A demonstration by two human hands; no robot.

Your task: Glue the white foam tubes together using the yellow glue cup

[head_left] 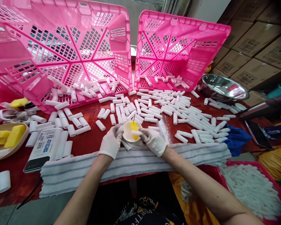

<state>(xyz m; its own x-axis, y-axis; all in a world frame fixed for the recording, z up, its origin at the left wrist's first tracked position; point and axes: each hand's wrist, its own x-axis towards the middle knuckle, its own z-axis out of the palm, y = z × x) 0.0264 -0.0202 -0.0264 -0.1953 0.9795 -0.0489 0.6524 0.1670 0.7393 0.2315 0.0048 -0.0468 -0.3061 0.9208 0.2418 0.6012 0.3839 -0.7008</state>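
Observation:
Near the table's front edge sits a small white bowl (125, 136) with a yellow block (134, 127) in it, like a sponge, from which a thin pin stands up. My left hand (111, 142), in a white glove, has its fingers closed at the bowl's left rim. Between thumb and fingers of my gloved right hand (155, 141) is a short white cylinder (136, 133), held level over the bowl, its left end close to the yellow block. Under the bowl a folded pale cloth (131, 145) shows in part.
Many white cylinders (152, 111) lie across the red table. Two pink baskets (131, 18) stand tipped at the back. A striped towel (140, 162) lines the front edge. Left are a scale (41, 150) and a dish (25, 132) of yellow blocks; right, a metal basin (224, 87).

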